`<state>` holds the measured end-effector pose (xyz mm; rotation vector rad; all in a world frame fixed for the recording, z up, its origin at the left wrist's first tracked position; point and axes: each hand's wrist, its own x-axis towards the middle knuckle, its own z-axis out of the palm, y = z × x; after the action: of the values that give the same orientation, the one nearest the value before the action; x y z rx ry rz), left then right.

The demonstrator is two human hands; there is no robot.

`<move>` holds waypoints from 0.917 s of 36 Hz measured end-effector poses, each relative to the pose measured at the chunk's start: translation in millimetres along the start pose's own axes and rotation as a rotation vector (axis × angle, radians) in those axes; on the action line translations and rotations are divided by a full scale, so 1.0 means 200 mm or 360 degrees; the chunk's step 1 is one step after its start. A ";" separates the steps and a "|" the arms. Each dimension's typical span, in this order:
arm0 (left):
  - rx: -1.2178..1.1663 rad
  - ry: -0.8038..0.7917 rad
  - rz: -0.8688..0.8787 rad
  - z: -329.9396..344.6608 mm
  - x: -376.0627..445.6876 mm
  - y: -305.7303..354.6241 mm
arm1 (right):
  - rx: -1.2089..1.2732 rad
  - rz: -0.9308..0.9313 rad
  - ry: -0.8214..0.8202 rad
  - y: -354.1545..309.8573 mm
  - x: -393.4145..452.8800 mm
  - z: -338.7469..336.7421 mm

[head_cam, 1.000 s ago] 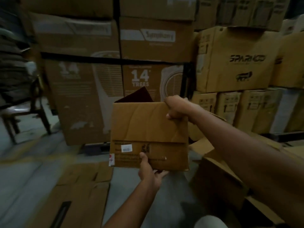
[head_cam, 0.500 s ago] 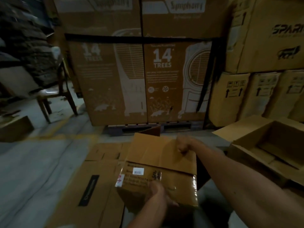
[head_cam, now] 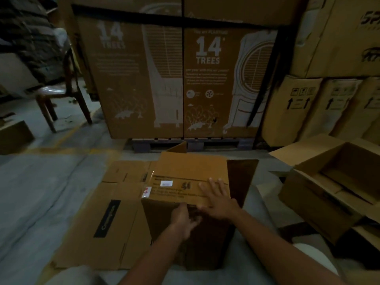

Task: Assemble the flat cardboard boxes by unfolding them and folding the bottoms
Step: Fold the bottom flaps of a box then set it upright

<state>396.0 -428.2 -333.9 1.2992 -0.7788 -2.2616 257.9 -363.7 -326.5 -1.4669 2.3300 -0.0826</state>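
Box bottom-up in front of the knees, flaps half done

Right hand [head_cam: 218,199], fingers flat and spread, presses the box [head_cam: 191,182] flap; loose dark flap at its 3 o'clock. Left hand [head_cam: 183,218] grips the near edge, looks curled but blurry.

Both hands on an upended cardboard box [head_cam: 191,177] — right hand [head_cam: 218,200] flat, left hand [head_cam: 183,218] at its near edge.

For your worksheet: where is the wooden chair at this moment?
In the head view, the wooden chair stands on the floor at upper left, just left of the tall "14 TREES" cartons.
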 end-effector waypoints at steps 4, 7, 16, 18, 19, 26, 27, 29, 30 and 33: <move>0.0745 -0.0252 0.0067 -0.08 -0.09 0.08 | -0.0079 -0.0137 0.0079 0.06 -0.08 0.06; 0.1229 -0.0275 0.0443 -0.13 -0.14 0.14 | -0.0080 -0.0097 0.0271 0.15 -0.09 0.10; 0.2808 0.0328 0.1442 -0.34 0.14 0.26 | 0.0105 -0.0185 0.0600 0.31 -0.06 0.15; 0.2320 0.0281 0.1623 -0.42 0.20 0.19 | 0.0296 -0.0223 0.0707 0.34 -0.07 0.20; 0.2015 0.0350 0.1652 -0.43 0.21 0.14 | 0.0456 -0.0197 0.0792 0.35 -0.09 0.23; 0.1064 0.0306 0.1137 -0.40 0.37 0.04 | 0.1379 0.0189 0.0987 0.37 -0.06 0.31; 0.1090 0.0246 0.1094 -0.41 0.40 0.04 | 0.1390 0.0178 0.0970 0.37 -0.04 0.30; 0.1057 0.0150 0.1031 -0.43 0.45 0.04 | 0.1398 0.0209 0.0955 0.36 -0.01 0.29; 0.1054 0.0134 0.1007 -0.44 0.48 0.05 | 0.1433 0.0256 0.0952 0.36 0.01 0.30; 0.1060 0.0227 0.0919 -0.46 0.55 0.04 | 0.1617 0.0424 0.0922 0.36 0.09 0.33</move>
<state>424.3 -524.8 -436.6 1.2471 -1.6866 -1.4788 212.5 -336.9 -410.4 -0.6404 2.2222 -1.5198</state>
